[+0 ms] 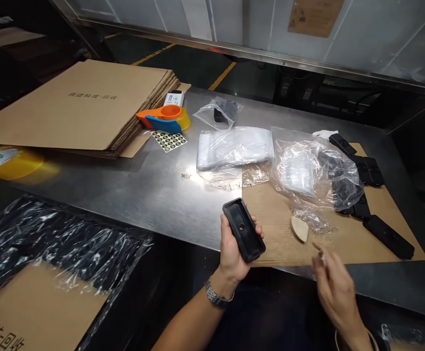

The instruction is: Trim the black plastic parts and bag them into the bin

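Observation:
My left hand (230,248), with a metal watch on the wrist, is closed around a black rectangular plastic case (243,229), held hollow side up over the front edge of the steel table (154,190). My right hand (335,292) is blurred by motion near the front edge of a brown cardboard sheet (274,229); it seems to pinch something small, which I cannot make out. A small beige wedge-shaped piece (299,228) lies on the cardboard between the hands. More black cases (388,236) lie on the cardboard to the right.
A crumpled clear bag (315,170) holds black cases. A stack of clear bags (234,148), a small bag with a dark item (222,113), a sticker sheet (169,141), an orange-blue tape dispenser (164,118) and flat cartons (77,105) lie behind. A plastic-lined box (51,273) is lower left.

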The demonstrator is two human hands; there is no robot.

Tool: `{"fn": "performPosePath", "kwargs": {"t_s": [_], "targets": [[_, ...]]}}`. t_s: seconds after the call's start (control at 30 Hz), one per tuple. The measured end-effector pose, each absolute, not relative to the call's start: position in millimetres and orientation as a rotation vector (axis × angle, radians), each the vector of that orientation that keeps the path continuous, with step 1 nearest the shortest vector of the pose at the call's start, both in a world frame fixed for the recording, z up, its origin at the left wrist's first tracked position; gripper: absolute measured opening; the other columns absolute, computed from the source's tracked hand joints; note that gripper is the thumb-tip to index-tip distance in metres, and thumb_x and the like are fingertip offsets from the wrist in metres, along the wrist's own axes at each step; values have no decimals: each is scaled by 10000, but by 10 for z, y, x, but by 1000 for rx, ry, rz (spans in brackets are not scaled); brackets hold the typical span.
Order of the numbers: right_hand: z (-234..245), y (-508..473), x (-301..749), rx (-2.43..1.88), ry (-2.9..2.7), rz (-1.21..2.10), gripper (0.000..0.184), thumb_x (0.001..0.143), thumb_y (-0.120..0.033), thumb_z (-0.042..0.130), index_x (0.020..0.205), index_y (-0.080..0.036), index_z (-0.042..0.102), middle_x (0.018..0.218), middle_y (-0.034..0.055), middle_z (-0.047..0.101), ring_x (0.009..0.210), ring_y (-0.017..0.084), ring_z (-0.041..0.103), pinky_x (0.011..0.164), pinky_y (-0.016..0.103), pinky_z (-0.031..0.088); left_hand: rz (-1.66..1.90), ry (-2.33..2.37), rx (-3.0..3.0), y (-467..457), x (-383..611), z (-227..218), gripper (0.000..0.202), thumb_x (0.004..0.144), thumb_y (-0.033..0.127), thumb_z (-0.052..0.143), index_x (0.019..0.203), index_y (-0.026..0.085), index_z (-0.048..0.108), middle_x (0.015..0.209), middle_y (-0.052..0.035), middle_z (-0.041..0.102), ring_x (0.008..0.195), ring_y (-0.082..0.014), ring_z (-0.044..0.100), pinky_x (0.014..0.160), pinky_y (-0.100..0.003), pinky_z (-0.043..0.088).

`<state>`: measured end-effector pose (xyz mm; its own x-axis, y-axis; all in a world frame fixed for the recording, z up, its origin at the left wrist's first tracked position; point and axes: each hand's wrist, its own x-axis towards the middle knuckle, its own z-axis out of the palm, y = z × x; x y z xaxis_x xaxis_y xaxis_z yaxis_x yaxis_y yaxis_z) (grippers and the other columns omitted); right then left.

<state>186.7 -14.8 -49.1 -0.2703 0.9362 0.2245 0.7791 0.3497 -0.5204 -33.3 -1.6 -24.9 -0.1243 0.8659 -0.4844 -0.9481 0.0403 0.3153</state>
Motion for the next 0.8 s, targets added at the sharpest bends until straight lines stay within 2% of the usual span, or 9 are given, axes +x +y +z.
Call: {"fn": "performPosePath", "kwargs": {"t_s": [0.1,0.17,0.27,0.3,0.37,0.5,0.8], "targets": [[-300,-309,1577,-1232,-2247,1053,400,947,-296,320,1329,-184,355,743,34,591,650,155,581,609,257,454,1577,679,-160,-30,-335,-249,468,842,576,354,1068,233,577,767,-15,582,589,-126,550,565,-257,473],[-198,-365,1411,-1223,-2243,1364,370,960,-311,280,1297,-175,351,587,-31,536,502,124,516,519,230,407,1578,678,-159,-45,-338,-240,475,819,590,393,1075,235,577,767,-15,579,582,-125,548,548,-252,473],[-73,-385,1220,-1310,-2191,1596,265,967,-350,248,974,-205,469,519,-62,477,473,100,470,517,214,367,1601,659,-135,-71,-345,-220,494,801,603,413,1077,228,581,765,-15,571,575,-123,542,532,-246,468],[-44,-383,1175,-1319,-2169,1646,284,968,-362,236,873,-209,456,518,-64,470,469,90,462,523,208,366,1612,653,-124,-79,-347,-215,497,804,604,406,1077,228,581,766,-14,568,576,-123,542,529,-243,465],[-15,-375,1112,-1311,-2123,1749,326,969,-383,212,796,-210,428,510,-69,464,432,71,445,504,191,362,1632,645,-105,-96,-350,-212,498,815,603,383,1083,233,579,769,-13,565,581,-123,542,533,-240,461],[-33,-373,1066,-1336,-2108,1805,349,960,-423,217,812,-205,446,484,-70,466,386,62,441,435,171,331,1666,635,-56,-114,-355,-221,499,827,598,360,1083,231,581,769,-15,567,589,-124,542,558,-244,461],[-15,-394,1035,-1343,-2173,1748,342,961,-401,224,800,-206,454,434,-83,415,359,69,408,447,186,324,1685,663,29,-129,-367,-235,505,800,621,395,984,206,617,752,-20,579,588,-125,538,566,-247,461]]}}
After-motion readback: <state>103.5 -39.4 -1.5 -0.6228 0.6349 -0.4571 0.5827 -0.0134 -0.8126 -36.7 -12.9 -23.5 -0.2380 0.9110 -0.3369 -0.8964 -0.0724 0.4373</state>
